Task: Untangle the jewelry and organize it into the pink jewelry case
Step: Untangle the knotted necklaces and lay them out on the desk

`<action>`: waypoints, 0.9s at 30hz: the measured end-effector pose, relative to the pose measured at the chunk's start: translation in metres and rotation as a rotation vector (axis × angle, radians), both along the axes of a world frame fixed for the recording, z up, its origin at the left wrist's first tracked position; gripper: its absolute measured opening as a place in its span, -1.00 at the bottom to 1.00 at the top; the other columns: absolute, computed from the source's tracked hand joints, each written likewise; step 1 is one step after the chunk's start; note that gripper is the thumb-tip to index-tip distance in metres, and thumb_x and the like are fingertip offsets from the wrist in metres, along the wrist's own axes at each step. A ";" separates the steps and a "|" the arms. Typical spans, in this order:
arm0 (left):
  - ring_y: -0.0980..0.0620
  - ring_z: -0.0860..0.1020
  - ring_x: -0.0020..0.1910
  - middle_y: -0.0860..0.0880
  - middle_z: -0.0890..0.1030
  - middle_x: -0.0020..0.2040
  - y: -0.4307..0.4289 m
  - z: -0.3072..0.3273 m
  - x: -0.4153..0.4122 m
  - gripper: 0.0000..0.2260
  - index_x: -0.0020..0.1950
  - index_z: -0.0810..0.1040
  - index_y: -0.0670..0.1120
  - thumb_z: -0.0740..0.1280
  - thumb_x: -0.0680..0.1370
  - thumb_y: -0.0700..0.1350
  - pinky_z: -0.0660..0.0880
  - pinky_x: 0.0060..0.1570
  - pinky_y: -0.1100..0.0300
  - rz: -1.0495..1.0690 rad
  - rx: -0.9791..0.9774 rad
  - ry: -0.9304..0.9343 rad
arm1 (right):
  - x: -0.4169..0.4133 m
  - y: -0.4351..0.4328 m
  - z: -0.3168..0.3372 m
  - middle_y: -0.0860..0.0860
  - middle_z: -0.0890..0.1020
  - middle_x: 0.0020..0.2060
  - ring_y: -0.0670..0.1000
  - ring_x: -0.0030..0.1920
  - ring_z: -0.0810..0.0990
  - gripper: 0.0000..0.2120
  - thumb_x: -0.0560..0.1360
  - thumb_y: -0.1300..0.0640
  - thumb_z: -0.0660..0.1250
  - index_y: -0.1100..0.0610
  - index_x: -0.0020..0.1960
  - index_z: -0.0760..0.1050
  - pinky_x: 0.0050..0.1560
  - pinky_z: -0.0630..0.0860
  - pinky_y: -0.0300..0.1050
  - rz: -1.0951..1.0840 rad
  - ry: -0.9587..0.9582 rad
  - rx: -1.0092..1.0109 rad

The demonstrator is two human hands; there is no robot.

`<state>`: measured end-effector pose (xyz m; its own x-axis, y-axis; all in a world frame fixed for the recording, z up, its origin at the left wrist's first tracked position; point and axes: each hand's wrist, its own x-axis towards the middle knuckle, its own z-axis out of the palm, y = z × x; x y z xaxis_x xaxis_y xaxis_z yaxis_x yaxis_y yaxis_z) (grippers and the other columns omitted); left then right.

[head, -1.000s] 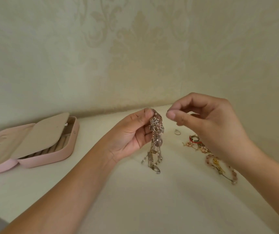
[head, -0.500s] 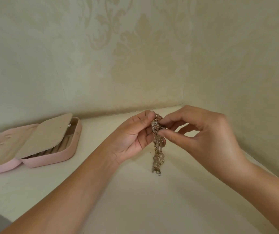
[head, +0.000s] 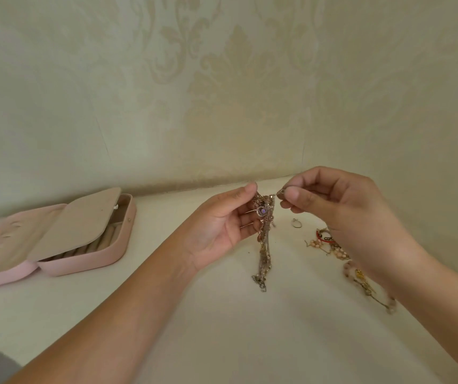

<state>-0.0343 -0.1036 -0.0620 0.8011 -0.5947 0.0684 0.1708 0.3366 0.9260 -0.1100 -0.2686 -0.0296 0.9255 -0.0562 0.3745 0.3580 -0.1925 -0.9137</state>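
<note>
A tangled clump of gold and silver chains [head: 264, 236] hangs above the white tabletop, with a small purple stone near its top. My left hand [head: 222, 228] pinches the clump's top between thumb and fingers. My right hand [head: 341, 206] is just right of it, thumb and forefinger pinching a small piece at the clump's upper edge. The pink jewelry case [head: 89, 261] lies open at the left, its beige inner flap raised over the ring rolls.
More loose jewelry [head: 330, 245] lies on the table under my right wrist: a red and gold ring, pink beads and a long chain. A small silver ring [head: 296, 223] sits alone beside it. Patterned walls meet in a corner right behind my hands.
My right hand, which was on the middle of the clump half a second ago, has moved up and right and now pinches at the top edge. The loose jewelry beneath it shows again.
</note>
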 end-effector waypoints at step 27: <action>0.04 0.53 -0.42 -0.05 0.58 -0.36 0.000 0.009 -0.008 -0.87 -0.34 0.56 -0.06 0.49 0.23 -0.15 0.54 -0.30 0.21 -0.043 -0.024 -0.106 | 0.001 -0.003 0.004 0.09 0.71 -0.25 0.07 -0.19 0.69 -0.82 0.22 0.20 0.47 0.16 -0.19 0.59 -0.02 0.57 0.05 0.069 0.005 0.137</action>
<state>-0.0424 -0.1033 -0.0534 0.7622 -0.6257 0.1663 0.0867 0.3533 0.9315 -0.1089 -0.2715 -0.0259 0.9310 -0.0424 0.3626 0.3610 -0.0410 -0.9317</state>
